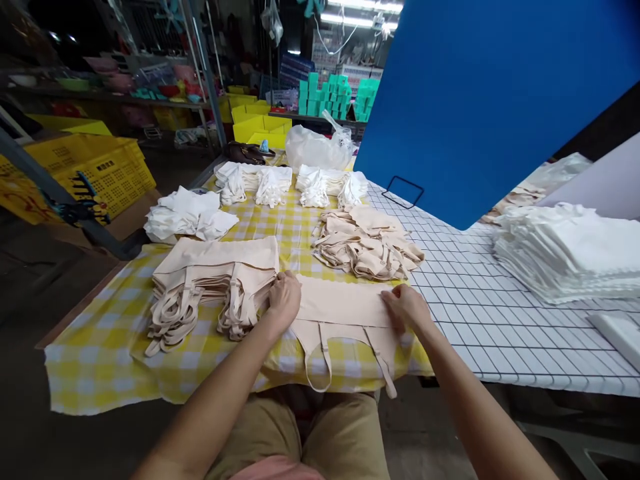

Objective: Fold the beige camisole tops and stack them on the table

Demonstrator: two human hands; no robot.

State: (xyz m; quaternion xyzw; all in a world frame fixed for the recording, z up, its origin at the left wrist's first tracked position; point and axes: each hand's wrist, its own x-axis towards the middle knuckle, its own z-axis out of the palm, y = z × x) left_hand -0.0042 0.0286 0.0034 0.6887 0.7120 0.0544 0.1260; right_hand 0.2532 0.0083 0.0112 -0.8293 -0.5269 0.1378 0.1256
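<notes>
A beige strappy camisole lies spread on the yellow checked cloth in front of me, its straps pointing toward my lap. At its left edge, my left hand is closed, with the fingertips partly hidden. My right hand pinches the opposite edge between thumb and fingers. Just left of my left hand sits a neat stack of beige camisoles, straps hanging at the front. Behind the spread one is a loose heap of beige camisoles.
White garment stacks and a plastic bag stand at the back. Loose white garments lie left, a tall white pile right. A blue panel rises over the white grid cloth. Yellow crates stand beyond the left edge.
</notes>
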